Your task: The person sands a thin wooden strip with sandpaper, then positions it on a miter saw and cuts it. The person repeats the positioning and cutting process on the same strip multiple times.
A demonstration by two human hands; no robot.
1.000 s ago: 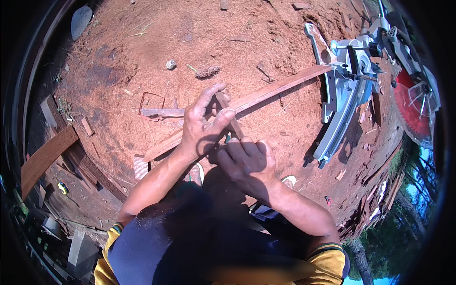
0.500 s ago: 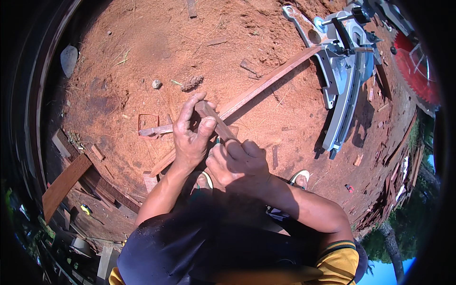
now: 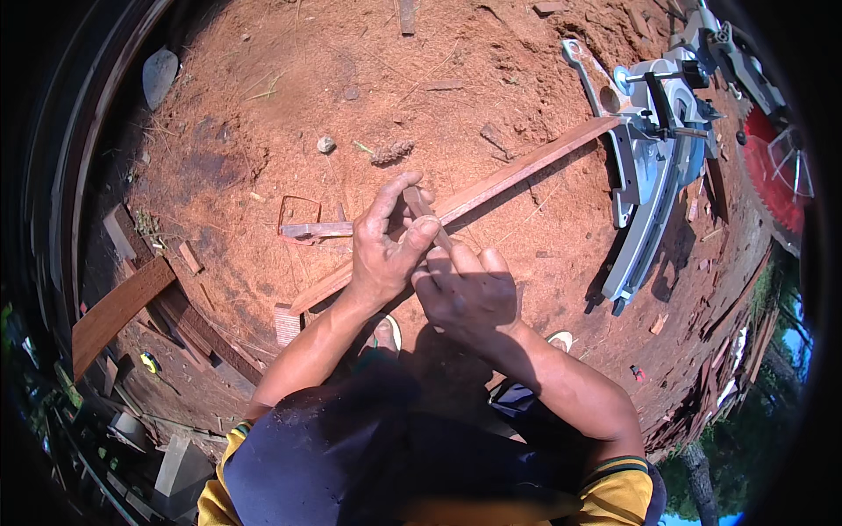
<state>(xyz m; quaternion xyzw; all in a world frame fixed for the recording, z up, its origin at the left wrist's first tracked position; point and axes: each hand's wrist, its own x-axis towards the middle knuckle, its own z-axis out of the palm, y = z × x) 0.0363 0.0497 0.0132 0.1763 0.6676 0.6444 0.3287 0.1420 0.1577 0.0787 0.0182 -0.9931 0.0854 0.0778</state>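
My left hand [image 3: 388, 250] grips a short, dark wooden piece [image 3: 417, 201] at its upper end, thumb and fingers on either side. My right hand [image 3: 467, 289] is closed on the lower end of the same piece, its knuckles in shadow and the fingertips hidden. Beyond both hands a long reddish plank [image 3: 533, 167] lies diagonally, its far end at the silver saw base [image 3: 638, 167] on the right. Left of my hands a small wood strip [image 3: 317, 230] lies by a red wire-like loop [image 3: 301, 201].
A red saw blade [image 3: 772, 153] stands at the far right. At left lie boards [image 3: 123, 317], a shovel blade [image 3: 160, 77] and a yellow tape measure [image 3: 150, 362]. A pine cone [image 3: 392, 152] and stone [image 3: 326, 144] rest on the sawdust-covered ground [image 3: 307, 79]. My shoes are below my arms.
The view shifted between frames, moving the scene around. Both hands stay on the short piece, whose upper end is more covered by my left hand's fingers than half a second ago.
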